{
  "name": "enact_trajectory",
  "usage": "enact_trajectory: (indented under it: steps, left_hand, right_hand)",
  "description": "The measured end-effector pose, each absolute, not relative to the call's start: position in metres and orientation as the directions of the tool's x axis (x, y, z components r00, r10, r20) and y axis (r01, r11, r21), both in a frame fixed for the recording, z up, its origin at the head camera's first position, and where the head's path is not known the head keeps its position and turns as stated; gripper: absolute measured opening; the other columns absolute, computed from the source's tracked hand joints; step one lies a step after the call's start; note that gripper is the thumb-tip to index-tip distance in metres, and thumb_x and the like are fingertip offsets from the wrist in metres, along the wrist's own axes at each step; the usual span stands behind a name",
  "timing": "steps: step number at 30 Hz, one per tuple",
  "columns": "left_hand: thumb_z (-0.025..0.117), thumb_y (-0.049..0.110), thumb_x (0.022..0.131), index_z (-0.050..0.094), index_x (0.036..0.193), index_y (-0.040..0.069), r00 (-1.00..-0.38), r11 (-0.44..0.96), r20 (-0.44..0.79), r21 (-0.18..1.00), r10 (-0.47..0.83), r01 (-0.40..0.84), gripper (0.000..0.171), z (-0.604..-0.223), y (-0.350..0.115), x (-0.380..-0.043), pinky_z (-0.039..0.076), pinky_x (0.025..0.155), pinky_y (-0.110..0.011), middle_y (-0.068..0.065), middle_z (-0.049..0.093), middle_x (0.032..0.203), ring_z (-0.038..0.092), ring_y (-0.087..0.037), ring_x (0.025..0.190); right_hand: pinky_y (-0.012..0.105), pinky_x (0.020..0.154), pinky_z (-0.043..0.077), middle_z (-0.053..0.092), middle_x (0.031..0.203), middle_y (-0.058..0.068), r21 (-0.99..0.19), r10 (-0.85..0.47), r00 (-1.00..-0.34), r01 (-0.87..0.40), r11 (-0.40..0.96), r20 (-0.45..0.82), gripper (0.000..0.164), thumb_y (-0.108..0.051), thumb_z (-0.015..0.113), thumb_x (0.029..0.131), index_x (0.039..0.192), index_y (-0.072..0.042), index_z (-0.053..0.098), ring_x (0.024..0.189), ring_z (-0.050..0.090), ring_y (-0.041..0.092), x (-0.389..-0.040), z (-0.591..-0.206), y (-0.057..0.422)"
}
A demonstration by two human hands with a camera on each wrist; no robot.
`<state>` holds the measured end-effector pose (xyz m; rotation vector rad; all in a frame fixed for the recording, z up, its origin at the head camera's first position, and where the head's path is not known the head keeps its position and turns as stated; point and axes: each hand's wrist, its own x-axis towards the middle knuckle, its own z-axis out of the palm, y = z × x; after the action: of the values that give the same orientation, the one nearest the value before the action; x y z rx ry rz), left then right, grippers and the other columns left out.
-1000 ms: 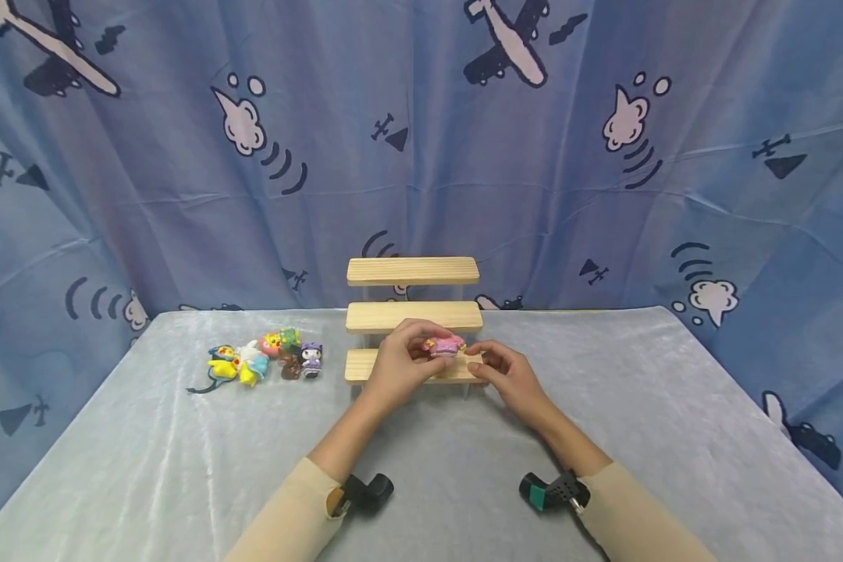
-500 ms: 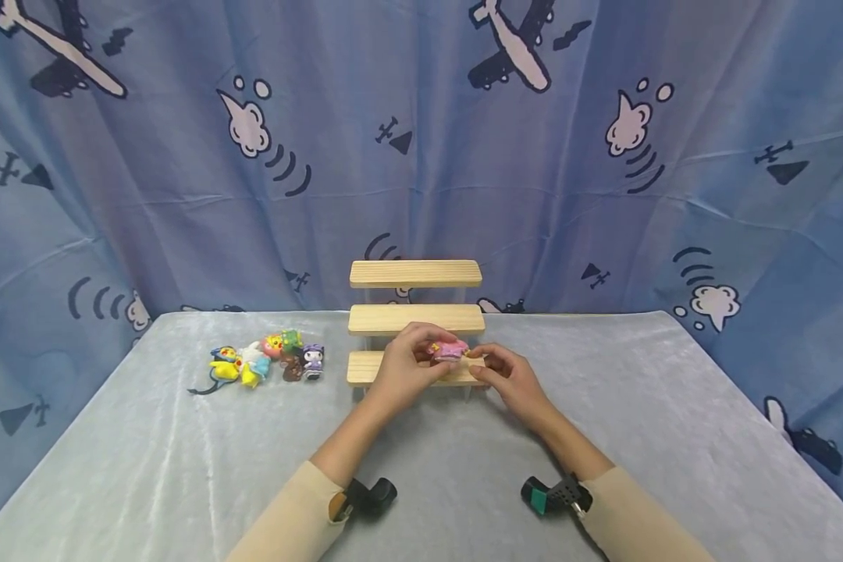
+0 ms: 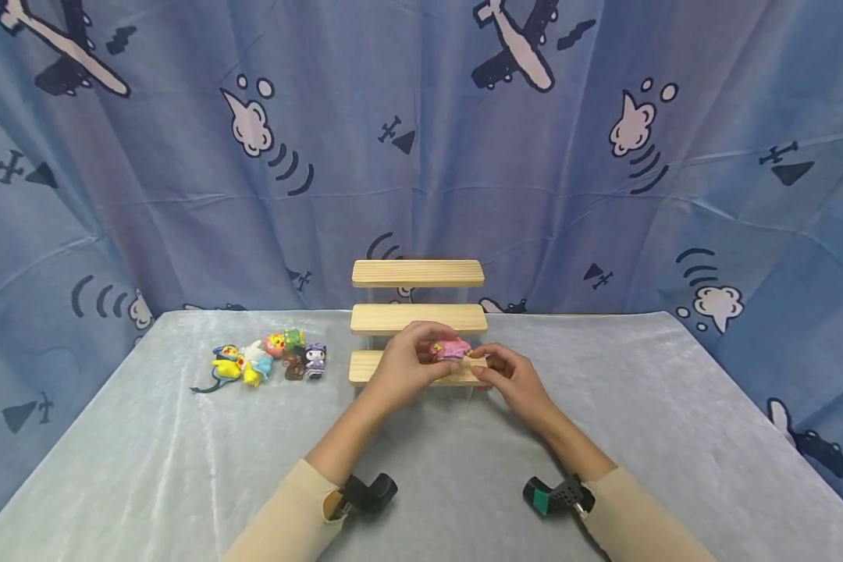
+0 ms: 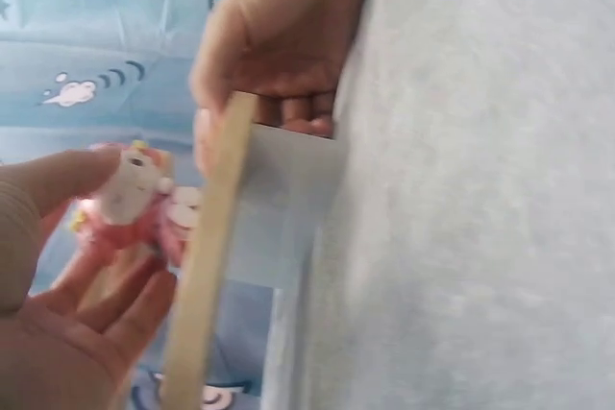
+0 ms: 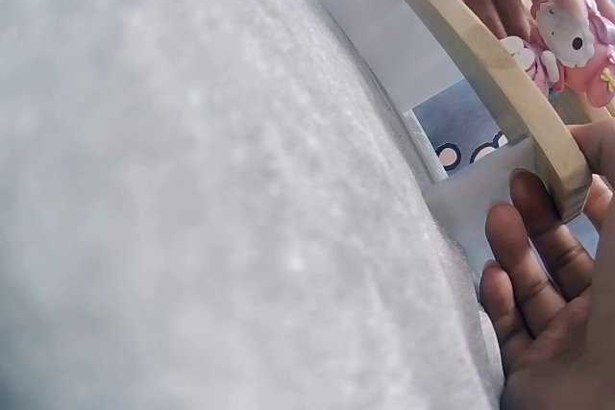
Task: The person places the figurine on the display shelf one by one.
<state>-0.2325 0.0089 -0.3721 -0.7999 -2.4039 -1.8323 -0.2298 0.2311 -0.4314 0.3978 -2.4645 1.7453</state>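
Observation:
My left hand (image 3: 410, 363) holds a pink toy figurine (image 3: 452, 350) between thumb and fingers, right over the lowest board of a three-tier wooden display stand (image 3: 417, 318). In the left wrist view the figurine (image 4: 130, 189) shows a white face and a smaller pink-and-white figure at its front, close beside the board (image 4: 207, 256). My right hand (image 3: 511, 380) grips the right end of that lowest board. The right wrist view shows its fingers (image 5: 543, 256) curled beneath the board's end (image 5: 567, 175), by the translucent support (image 5: 485, 194).
To the left on the pale cloth (image 3: 147, 437) lies a cluster of small figurines: a yellow one (image 3: 226, 368), a white-and-blue one (image 3: 256, 361), a brown one (image 3: 293, 367) and a purple-and-white one (image 3: 315, 361). A blue patterned curtain (image 3: 421, 156) hangs behind the table.
The pink figurine has tilted slightly in my left fingers and sits a touch farther right. My right hand stays at the board's end. The head view has shifted a little.

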Motion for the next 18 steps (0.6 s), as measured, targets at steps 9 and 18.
enact_trajectory:
  steps: [9,18]
  left_hand:
    - [0.074,0.01,0.09,0.065,0.129,0.01,-0.889,0.23,0.215,0.917,0.404,0.326,0.039,-0.356,-0.008,-0.236,0.056,0.101,-0.045,-0.011,0.062,0.135,0.065,-0.032,0.123]
    - [0.066,0.018,0.098,0.065,0.129,0.006,-0.884,0.286,0.232,0.886,0.406,0.364,0.033,-0.341,-0.035,-0.243,0.054,0.104,-0.046,-0.013,0.067,0.132,0.067,-0.03,0.121]
  right_hand:
    - [0.026,0.071,0.059,0.066,0.085,0.002,-0.912,-0.144,-0.965,-0.256,0.319,0.22,0.027,-0.009,0.065,0.097,0.12,0.005,0.062,0.074,0.063,0.004,-0.23,-0.433,0.23]
    - [0.028,0.071,0.061,0.065,0.086,0.011,-0.902,-0.155,-0.961,-0.27,0.336,0.23,0.027,-0.009,0.065,0.097,0.12,0.004,0.063,0.074,0.064,0.005,-0.23,-0.432,0.23]
